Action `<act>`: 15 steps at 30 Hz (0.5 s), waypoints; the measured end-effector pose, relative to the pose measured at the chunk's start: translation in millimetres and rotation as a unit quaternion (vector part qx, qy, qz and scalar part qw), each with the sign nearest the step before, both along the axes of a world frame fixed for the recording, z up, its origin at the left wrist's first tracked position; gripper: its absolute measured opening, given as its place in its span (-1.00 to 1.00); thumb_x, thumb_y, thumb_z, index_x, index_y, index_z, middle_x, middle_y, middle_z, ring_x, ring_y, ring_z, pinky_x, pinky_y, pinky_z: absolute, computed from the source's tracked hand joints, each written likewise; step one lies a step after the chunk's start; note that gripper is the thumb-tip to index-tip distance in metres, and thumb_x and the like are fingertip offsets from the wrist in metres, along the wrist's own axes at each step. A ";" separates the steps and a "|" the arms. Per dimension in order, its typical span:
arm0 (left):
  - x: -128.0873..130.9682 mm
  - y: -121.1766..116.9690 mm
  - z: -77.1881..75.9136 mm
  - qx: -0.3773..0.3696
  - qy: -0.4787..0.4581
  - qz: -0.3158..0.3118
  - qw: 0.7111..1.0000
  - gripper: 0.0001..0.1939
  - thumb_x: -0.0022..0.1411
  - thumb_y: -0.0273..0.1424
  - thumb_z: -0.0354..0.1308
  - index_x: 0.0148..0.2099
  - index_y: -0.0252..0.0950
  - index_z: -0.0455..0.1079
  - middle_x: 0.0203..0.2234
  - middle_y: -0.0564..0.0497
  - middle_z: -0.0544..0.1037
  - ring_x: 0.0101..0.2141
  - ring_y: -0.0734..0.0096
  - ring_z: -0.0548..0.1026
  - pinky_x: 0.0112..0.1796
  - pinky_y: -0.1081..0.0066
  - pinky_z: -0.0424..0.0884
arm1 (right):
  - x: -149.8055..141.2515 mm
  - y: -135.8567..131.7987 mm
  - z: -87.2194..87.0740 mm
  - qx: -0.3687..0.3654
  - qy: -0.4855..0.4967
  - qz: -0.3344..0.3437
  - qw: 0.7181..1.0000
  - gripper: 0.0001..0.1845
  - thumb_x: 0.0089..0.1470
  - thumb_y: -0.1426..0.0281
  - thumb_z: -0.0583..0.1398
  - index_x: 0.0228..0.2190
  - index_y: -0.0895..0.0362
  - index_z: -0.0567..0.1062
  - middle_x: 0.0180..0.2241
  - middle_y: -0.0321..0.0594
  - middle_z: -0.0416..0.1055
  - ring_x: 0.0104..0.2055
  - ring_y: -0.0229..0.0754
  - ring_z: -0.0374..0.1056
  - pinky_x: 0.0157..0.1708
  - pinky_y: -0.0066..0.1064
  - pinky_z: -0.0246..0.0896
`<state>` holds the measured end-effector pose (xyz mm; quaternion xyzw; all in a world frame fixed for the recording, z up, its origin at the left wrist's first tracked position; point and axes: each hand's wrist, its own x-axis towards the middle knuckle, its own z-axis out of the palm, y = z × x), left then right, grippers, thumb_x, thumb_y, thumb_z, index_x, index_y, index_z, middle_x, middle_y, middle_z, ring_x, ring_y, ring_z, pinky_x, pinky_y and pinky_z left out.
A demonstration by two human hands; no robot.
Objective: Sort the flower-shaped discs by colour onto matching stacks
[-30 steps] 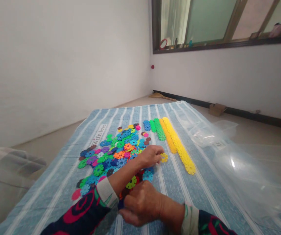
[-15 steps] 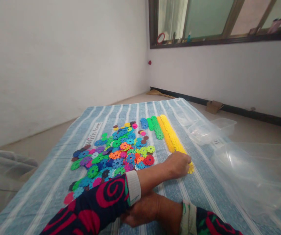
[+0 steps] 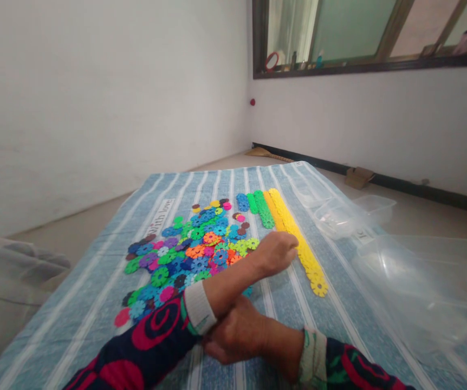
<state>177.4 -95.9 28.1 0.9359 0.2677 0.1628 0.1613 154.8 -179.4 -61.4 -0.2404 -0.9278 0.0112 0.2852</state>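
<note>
Beside the curled left hand (image 3: pixel 276 253), yellow discs (image 3: pixel 306 254) overlap in a row, seemingly keeping one colour apart; whether it or the folded right hand (image 3: pixel 239 331) holds anything, I cannot tell.

Right beside your left hand (image 3: pixel 276 253), the overlapping yellow discs (image 3: pixel 311 264) look like smooth plastic with a soft sheen. To the left of that grip, the mixed discs (image 3: pixel 199 264) look like the same plastic, a little more matt. Beneath it you have a striped cover (image 3: pixel 339 319) of matt woven cloth. Well to its right, your clear bins (image 3: pixel 416 281) are see-through plastic, glossy with bright highlights. Behind it, your sleeve (image 3: pixel 156 336) is matt fabric.
</note>
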 end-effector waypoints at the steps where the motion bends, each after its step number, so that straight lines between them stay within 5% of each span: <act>1: -13.2 3.7 6.5 -0.002 -0.030 0.027 0.999 -0.81 0.14 -0.52 0.01 -0.44 -0.35 0.43 -0.53 0.01 0.50 -0.46 0.45 0.44 -0.35 0.47 0.35 | 0.4 -0.3 -0.3 0.006 0.004 -0.010 1.000 -0.75 0.13 0.29 0.06 -0.47 0.12 0.44 -0.48 -0.26 0.53 -0.45 -0.20 0.44 -0.48 -0.42 0.26; 5: -73.7 8.1 17.0 -0.026 -0.118 0.150 0.981 -0.80 0.14 -0.43 0.02 -0.42 -0.32 0.45 -0.56 0.07 0.49 -0.48 0.49 0.43 -0.39 0.51 0.32 | 10.9 1.8 9.4 0.022 0.003 -0.040 0.999 -0.68 0.18 0.27 0.03 -0.54 0.13 0.37 -0.66 -0.30 0.42 -0.63 -0.25 0.33 -0.64 -0.45 0.04; 9: -129.5 -7.7 0.1 -0.057 -0.139 0.257 0.955 -0.76 0.13 -0.30 0.03 -0.38 -0.28 0.48 -0.59 0.11 0.50 -0.50 0.46 0.45 -0.42 0.51 0.34 | 39.5 5.0 41.6 -0.049 -0.081 -0.137 0.986 -0.75 0.19 0.31 0.05 -0.45 0.15 0.41 -0.54 -0.19 0.49 -0.53 -0.21 0.39 -0.55 -0.44 0.08; 15: -180.2 -39.4 -24.3 -0.081 -0.196 0.375 0.903 -0.71 0.12 -0.17 0.06 -0.33 -0.27 0.48 -0.54 0.09 0.55 -0.56 0.44 0.48 -0.44 0.47 0.41 | 110.6 -6.3 78.7 -0.224 -0.231 -0.397 0.860 -0.80 0.15 0.27 0.13 -0.25 0.13 0.43 -0.31 -0.08 0.53 -0.26 -0.07 0.47 -0.37 -0.40 0.15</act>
